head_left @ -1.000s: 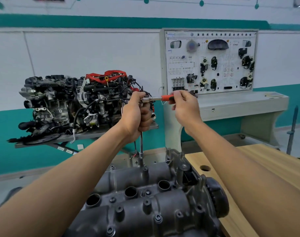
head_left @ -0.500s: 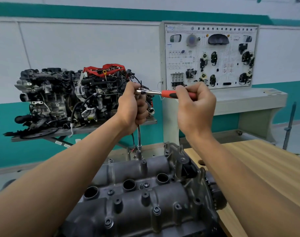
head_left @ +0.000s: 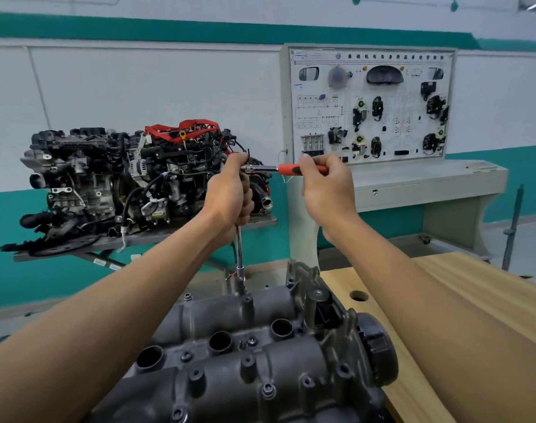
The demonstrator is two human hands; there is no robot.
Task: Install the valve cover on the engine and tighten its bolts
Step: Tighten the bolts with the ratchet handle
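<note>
A dark grey valve cover (head_left: 254, 355) sits on the engine in the lower centre, with round plug holes and several bolts along it. A long chrome extension bar (head_left: 239, 248) stands upright on a bolt at the cover's far edge. My left hand (head_left: 230, 193) is wrapped around the top of the bar, under the ratchet head. My right hand (head_left: 327, 190) grips the red handle of the ratchet (head_left: 288, 169), which points to the right.
A wooden workbench (head_left: 444, 300) lies to the right, with a round hole near the engine. Behind stand a second complete engine (head_left: 123, 178) on a grey stand and a training panel (head_left: 370, 105) on a grey console against the wall.
My right hand has swung the ratchet handle a little and shifted its grip along it. The left hand stays on the bar's top. The camera's view has shifted slightly.
</note>
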